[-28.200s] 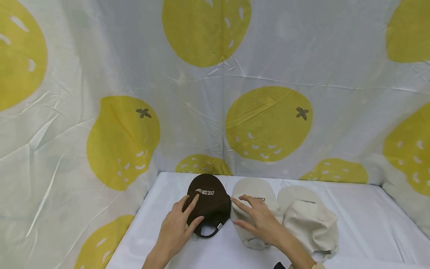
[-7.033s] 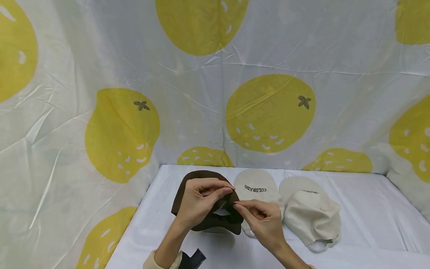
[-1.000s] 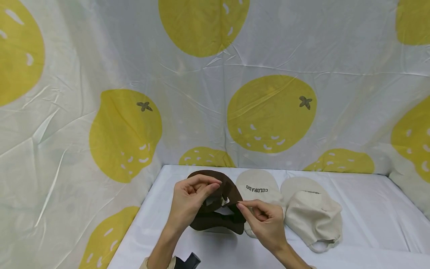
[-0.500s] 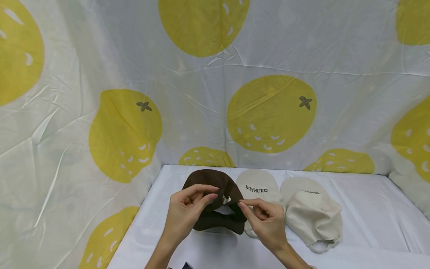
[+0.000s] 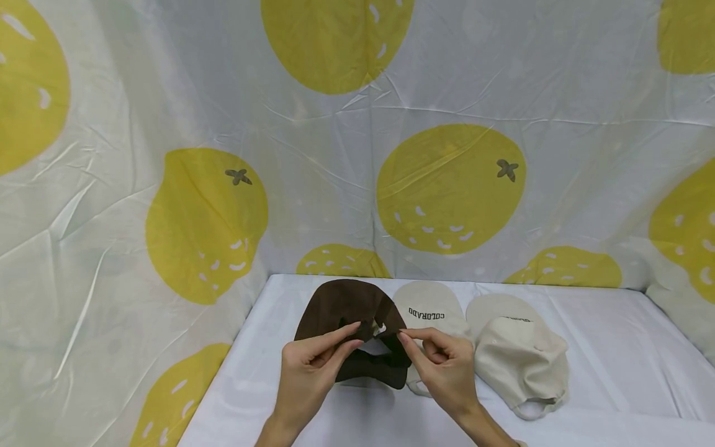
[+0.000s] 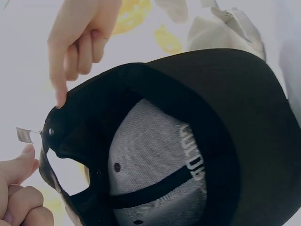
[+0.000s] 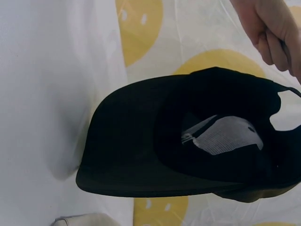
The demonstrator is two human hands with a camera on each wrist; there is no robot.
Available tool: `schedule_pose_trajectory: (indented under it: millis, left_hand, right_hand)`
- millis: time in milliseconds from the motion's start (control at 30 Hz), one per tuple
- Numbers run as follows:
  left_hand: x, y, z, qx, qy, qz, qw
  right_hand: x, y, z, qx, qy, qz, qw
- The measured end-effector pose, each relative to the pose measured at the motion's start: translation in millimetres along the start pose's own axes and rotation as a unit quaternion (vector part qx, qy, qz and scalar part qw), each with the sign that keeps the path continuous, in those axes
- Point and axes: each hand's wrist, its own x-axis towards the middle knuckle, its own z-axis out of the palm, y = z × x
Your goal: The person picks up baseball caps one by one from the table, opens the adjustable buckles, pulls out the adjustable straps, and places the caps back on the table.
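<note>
A dark brown baseball cap (image 5: 343,304) stands turned so its inside, with pale lining (image 6: 141,150), faces me, its brim (image 7: 122,141) close over the table. My right hand (image 5: 447,366) pinches the cap's rear edge between thumb and index finger, beside the strap opening. My left hand (image 5: 307,366) is opposite it, index finger and thumb parted, tips right at the dark back strap (image 6: 47,167). A flat metal buckle (image 6: 26,135) sticks out from the strap between the two hands; in the head view this buckle (image 5: 380,329) shows bright. Part of the strap is hidden by my left fingers.
Just right of the brown cap lies a beige cap (image 5: 421,298) lettered COLORADO. A second beige cap (image 5: 519,360), crumpled with its rear loop towards me, lies further right. The white-covered table (image 5: 614,372) is backed by a lemon-print curtain (image 5: 324,198).
Earlier the brown cap lay on the table, lettering up; now it is held with its inside towards me. Over the last second my left hand has lowered towards the strap, its fingertips parting.
</note>
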Motion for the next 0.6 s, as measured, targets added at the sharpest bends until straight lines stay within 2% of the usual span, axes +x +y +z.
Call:
schedule_pose_trajectory:
  millis: [200, 333, 600]
  left_hand:
    - [-6.7, -4.8, 5.6, 0.048, 0.015, 0.049, 0.9976]
    - [-9.6, -9.9, 7.8, 0.081, 0.029, 0.081, 0.9930]
    - [-10.9, -17.9, 12.1, 0.149, 0.042, 0.149, 0.9766]
  right_hand:
    - [-0.2, 1, -1, -0.009, 0.002, 0.006, 0.9999]
    - [-0.8, 1, -1, -0.006, 0.001, 0.010, 0.9999]
    - [-0.8, 0, -2, -0.004, 0.001, 0.019, 0.9998]
